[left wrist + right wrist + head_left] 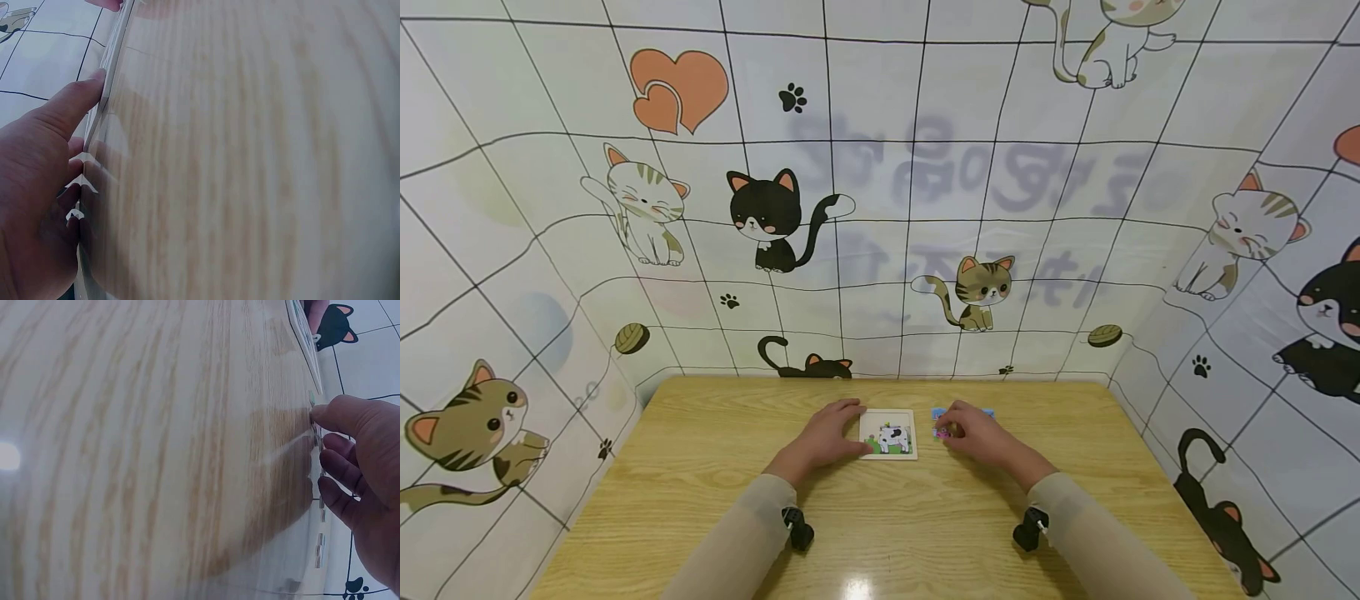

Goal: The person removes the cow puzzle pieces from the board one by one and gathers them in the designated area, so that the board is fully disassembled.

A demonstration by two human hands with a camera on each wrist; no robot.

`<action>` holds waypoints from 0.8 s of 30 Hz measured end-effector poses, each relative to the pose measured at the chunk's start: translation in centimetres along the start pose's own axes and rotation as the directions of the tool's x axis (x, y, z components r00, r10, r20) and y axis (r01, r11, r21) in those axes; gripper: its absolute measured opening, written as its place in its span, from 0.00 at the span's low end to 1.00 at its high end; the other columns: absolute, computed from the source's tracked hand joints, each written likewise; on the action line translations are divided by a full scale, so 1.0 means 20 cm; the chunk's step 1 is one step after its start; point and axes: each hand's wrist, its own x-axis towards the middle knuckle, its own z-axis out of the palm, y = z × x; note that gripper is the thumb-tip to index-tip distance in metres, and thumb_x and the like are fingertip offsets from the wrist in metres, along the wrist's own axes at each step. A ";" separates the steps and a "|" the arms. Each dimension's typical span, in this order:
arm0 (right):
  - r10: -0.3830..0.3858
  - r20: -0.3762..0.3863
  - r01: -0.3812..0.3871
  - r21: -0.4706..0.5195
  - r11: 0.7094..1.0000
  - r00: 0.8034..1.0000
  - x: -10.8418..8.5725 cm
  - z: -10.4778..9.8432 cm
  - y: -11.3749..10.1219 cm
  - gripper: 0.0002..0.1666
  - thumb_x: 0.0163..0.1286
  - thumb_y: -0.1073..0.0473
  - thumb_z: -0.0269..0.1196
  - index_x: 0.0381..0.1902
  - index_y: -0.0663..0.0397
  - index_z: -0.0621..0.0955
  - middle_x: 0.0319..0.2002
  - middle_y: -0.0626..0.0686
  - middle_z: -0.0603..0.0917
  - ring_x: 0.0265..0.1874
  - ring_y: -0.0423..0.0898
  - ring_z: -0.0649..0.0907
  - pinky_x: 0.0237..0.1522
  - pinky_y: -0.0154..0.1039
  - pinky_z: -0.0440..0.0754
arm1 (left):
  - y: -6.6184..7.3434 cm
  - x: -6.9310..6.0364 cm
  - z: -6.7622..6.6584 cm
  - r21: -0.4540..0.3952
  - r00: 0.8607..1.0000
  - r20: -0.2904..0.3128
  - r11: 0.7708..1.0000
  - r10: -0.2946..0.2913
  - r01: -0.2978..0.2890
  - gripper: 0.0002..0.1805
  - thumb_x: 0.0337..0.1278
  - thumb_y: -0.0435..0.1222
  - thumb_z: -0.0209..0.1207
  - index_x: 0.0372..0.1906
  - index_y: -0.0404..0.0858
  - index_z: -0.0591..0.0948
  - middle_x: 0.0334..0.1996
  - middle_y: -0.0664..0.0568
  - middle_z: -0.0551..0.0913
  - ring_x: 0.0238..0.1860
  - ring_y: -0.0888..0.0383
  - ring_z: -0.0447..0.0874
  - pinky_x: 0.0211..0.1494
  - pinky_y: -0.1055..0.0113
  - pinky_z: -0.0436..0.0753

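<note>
A small square puzzle tray (pixel 915 433) with a pale rim lies on the table. Its lower part shows a black-and-white cow picture (pixel 894 438) on green; the upper part is bare. Along the tray's left side rests my left hand (pixel 826 435), thumb near the lower corner and fingers near the upper one. To the right of the tray, my right hand (pixel 979 433) pinches a small puzzle piece (pixel 312 399) between thumb and fingers, low over the table. Loose blue and pink puzzle pieces (pixel 937 413) lie around and partly under that hand.
The wooden table (pixel 880 517) extends in front of and beside both hands. A white cloth wall (pixel 872 250) with cat drawings and grid lines stands behind the table and along both sides. Each sleeve's wrist carries a small black camera (pixel 800 531).
</note>
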 end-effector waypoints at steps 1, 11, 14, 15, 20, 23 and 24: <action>0.001 -0.001 -0.001 0.001 1.000 1.000 0.00 0.00 0.00 0.11 0.79 0.65 0.71 0.56 0.55 0.90 0.46 0.49 0.80 0.34 0.38 0.75 0.37 0.37 0.79 | -0.01 0.00 0.00 -0.003 1.000 0.001 1.000 0.001 -0.001 0.50 0.62 0.62 0.76 0.81 0.40 0.75 0.83 0.43 0.69 0.84 0.36 0.61 0.82 0.31 0.61; 0.015 -0.024 -0.014 0.015 1.000 1.000 0.00 -0.01 -0.04 0.10 0.80 0.63 0.71 0.56 0.57 0.89 0.49 0.51 0.82 0.37 0.38 0.78 0.40 0.38 0.82 | 0.00 0.00 -0.01 0.003 1.000 0.029 1.000 -0.011 0.011 0.49 0.64 0.59 0.75 0.83 0.40 0.73 0.84 0.44 0.67 0.85 0.37 0.59 0.84 0.32 0.59; -0.022 -0.040 0.022 0.008 1.000 0.999 0.01 -0.01 -0.07 0.11 0.80 0.63 0.70 0.56 0.60 0.89 0.49 0.53 0.83 0.37 0.40 0.79 0.40 0.38 0.83 | 0.00 0.00 -0.01 0.001 0.999 0.028 1.000 -0.015 0.015 0.49 0.64 0.58 0.76 0.83 0.40 0.74 0.84 0.44 0.67 0.85 0.37 0.60 0.84 0.32 0.60; -0.034 -0.045 0.035 0.006 0.999 0.998 0.02 -0.01 -0.08 0.11 0.80 0.63 0.70 0.56 0.61 0.89 0.49 0.54 0.83 0.37 0.40 0.80 0.40 0.38 0.83 | 0.00 0.00 -0.01 0.000 0.999 0.029 1.000 -0.017 0.017 0.49 0.64 0.59 0.75 0.83 0.41 0.73 0.84 0.44 0.67 0.85 0.37 0.59 0.84 0.33 0.59; -0.082 -0.047 0.083 0.019 0.996 0.996 0.05 0.01 -0.13 0.13 0.78 0.65 0.71 0.57 0.63 0.88 0.49 0.58 0.83 0.38 0.43 0.81 0.40 0.40 0.84 | -0.04 0.01 0.03 -0.030 1.000 0.008 1.000 -0.006 0.006 0.50 0.62 0.60 0.76 0.83 0.43 0.74 0.84 0.46 0.67 0.85 0.37 0.59 0.84 0.32 0.58; -0.057 -0.029 0.058 0.023 0.998 0.998 0.07 0.03 -0.17 0.15 0.79 0.64 0.71 0.59 0.63 0.87 0.49 0.55 0.83 0.38 0.41 0.80 0.41 0.40 0.83 | -0.05 0.02 0.03 -0.036 1.000 0.005 0.999 -0.003 0.003 0.50 0.61 0.61 0.76 0.82 0.43 0.75 0.84 0.46 0.68 0.85 0.37 0.59 0.84 0.32 0.58; -0.050 -0.023 0.050 0.023 0.998 0.998 0.08 0.03 -0.18 0.16 0.79 0.63 0.71 0.60 0.63 0.87 0.50 0.55 0.83 0.38 0.41 0.80 0.41 0.40 0.83 | -0.04 0.02 0.02 -0.032 1.000 0.005 1.000 0.001 -0.001 0.50 0.61 0.61 0.76 0.82 0.43 0.75 0.84 0.45 0.68 0.85 0.36 0.60 0.84 0.31 0.59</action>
